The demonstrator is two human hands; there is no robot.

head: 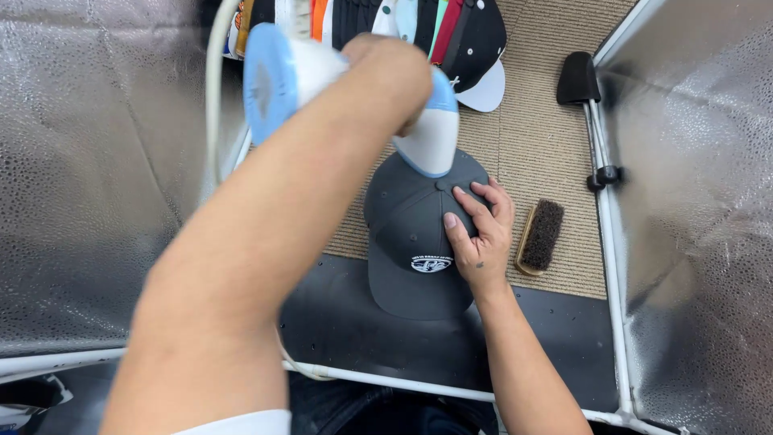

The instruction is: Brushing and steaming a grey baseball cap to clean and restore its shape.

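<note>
a grey cap [411, 234] is set at the middle of the surface [555, 129], brim toward the person. the right hand [481, 229] is pressed flat on its crown, grip apart. a white and blue steamer [431, 133] is held over the cap's crown, clamped in the left hand [394, 68]. a brush [541, 236] is seen just right of the cap; stacked caps [451, 32] are seen beyond it.

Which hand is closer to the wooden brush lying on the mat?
The right hand. It rests on the grey cap, just left of the brush but apart from it. The left hand is raised higher, holding the white and blue steamer, farther from the brush.
</note>
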